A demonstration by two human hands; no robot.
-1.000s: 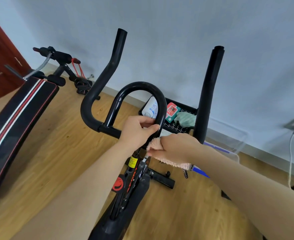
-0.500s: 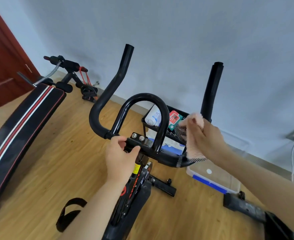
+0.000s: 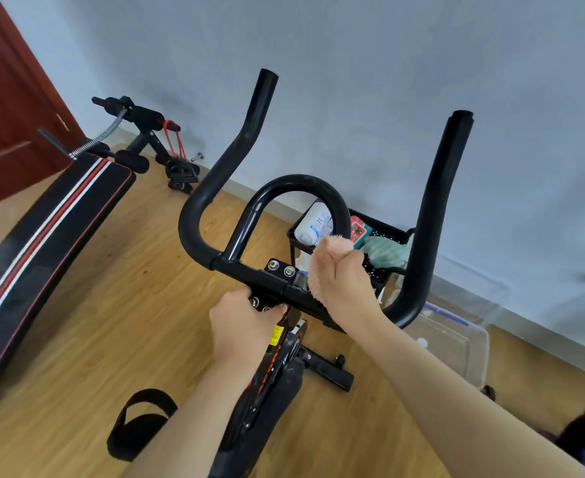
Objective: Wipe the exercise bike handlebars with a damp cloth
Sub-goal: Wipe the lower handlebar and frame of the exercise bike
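Observation:
The black handlebars [image 3: 215, 174] of the exercise bike fill the middle of the view, with two upright horns and a central loop. My right hand [image 3: 344, 281] grips a pink cloth [image 3: 332, 248], wrapped around the right leg of the loop where it meets the crossbar. My left hand [image 3: 239, 326] holds the bolted clamp below the crossbar, at the top of the bike stem [image 3: 277, 370]. The cloth is partly hidden inside my fist.
A black sit-up bench [image 3: 42, 232] with red and white stripes lies to the left. Behind the bars a black mesh basket [image 3: 384, 232] holds a white bottle [image 3: 313, 224] and small items. A clear plastic box [image 3: 456, 336] sits on the wooden floor at the right, near the wall.
My right hand has carried the cloth from the right side bend leftward onto the central loop's right leg. My left hand has stayed on the clamp.

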